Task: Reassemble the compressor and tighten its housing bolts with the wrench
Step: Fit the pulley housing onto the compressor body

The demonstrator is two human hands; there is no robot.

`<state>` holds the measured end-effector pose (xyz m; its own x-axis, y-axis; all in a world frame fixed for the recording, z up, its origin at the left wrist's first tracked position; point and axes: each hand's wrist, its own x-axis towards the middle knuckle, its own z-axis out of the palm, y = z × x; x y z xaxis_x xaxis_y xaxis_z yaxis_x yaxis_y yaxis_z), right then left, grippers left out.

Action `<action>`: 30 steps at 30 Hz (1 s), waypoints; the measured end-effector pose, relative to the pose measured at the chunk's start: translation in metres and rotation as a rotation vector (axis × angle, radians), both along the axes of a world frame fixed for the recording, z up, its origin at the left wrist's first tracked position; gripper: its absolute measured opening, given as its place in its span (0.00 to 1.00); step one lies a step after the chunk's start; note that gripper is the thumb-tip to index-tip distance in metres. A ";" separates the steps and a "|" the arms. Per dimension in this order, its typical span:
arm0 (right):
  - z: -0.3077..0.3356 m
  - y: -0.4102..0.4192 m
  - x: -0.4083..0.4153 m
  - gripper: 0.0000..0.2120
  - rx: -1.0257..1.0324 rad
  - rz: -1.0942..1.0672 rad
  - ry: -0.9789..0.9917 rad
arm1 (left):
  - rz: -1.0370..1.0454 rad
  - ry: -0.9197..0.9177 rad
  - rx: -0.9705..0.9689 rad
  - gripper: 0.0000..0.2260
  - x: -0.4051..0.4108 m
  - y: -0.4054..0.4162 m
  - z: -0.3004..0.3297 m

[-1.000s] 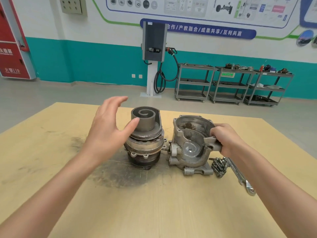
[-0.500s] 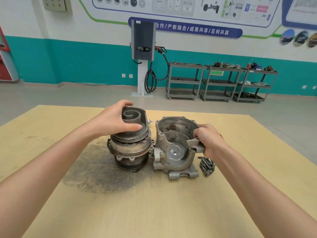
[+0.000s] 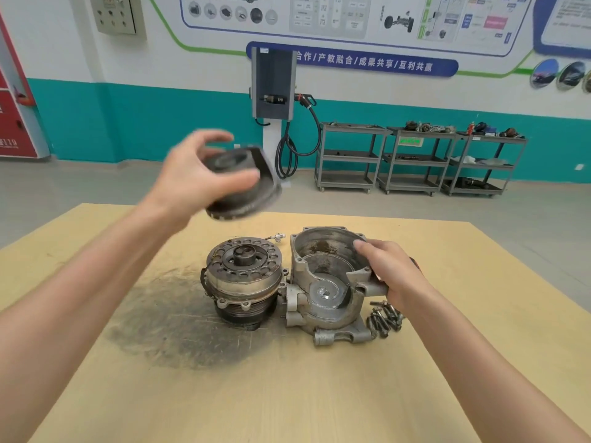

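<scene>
The left hand [image 3: 195,177] is up in the air above the bench [image 3: 287,394], fingers and thumb curled round a dark, round scroll piece [image 3: 243,183]. It is blurred, so I can only say it looks tilted, with a flat plate edge on its far right side. It hangs clear above the compressor body [image 3: 244,282], touching nothing but the hand.

The compressor body stands upright on the bench. Its open top shows a ring of small round holes and a short hub in the middle, and a dark pulley sits at its base. It rests on the right edge of a grey, sooty stain [image 3: 179,318] that spreads to the left and toward the viewer.

Just right of the compressor body, almost touching it, lies the pale aluminium housing [image 3: 326,289], its hollow side turned up with a spiral visible in the bottom and some rusty grime on the back wall. The right hand [image 3: 388,273] holds the housing at its right side, fingers wrapped over the rim and a side lug.

A little heap of bolts [image 3: 385,318] lies on the bench right of the housing, just below that right hand. A small white connector [image 3: 279,237] on a thin wire lies behind the compressor body.
</scene>
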<state>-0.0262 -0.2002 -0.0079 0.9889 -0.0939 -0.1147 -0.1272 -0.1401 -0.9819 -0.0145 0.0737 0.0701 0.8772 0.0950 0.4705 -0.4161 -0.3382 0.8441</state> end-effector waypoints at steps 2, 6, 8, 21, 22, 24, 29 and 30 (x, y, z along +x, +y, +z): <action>0.004 -0.002 -0.001 0.21 -0.176 -0.071 -0.150 | -0.081 -0.042 -0.174 0.33 -0.013 -0.005 0.029; 0.034 0.013 -0.028 0.32 -0.194 0.056 -0.688 | -0.312 0.156 -0.528 0.14 -0.041 -0.038 0.037; 0.045 0.022 -0.043 0.41 -0.236 0.204 -0.831 | -0.433 0.375 -0.712 0.11 -0.053 -0.058 0.028; 0.061 -0.004 -0.058 0.55 -0.901 0.228 -0.983 | -0.631 0.932 -0.995 0.25 -0.048 -0.111 0.003; 0.064 -0.005 -0.056 0.57 -0.966 0.231 -0.979 | -0.627 0.938 -0.987 0.25 -0.046 -0.112 0.003; 0.068 -0.005 -0.051 0.59 -1.107 0.237 -0.987 | -0.623 0.959 -0.969 0.23 -0.042 -0.113 0.005; 0.070 0.000 -0.043 0.56 -1.145 0.193 -0.987 | -0.663 0.978 -0.941 0.24 -0.034 -0.111 0.006; 0.070 0.000 -0.041 0.55 -1.098 0.164 -0.986 | -0.683 0.955 -0.930 0.28 -0.031 -0.108 0.005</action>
<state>-0.0668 -0.2001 0.0621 0.6316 0.4299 0.6451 0.6009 -0.7973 -0.0570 -0.0455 -0.0342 0.0753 0.8087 -0.5134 -0.2870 0.5495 0.4853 0.6802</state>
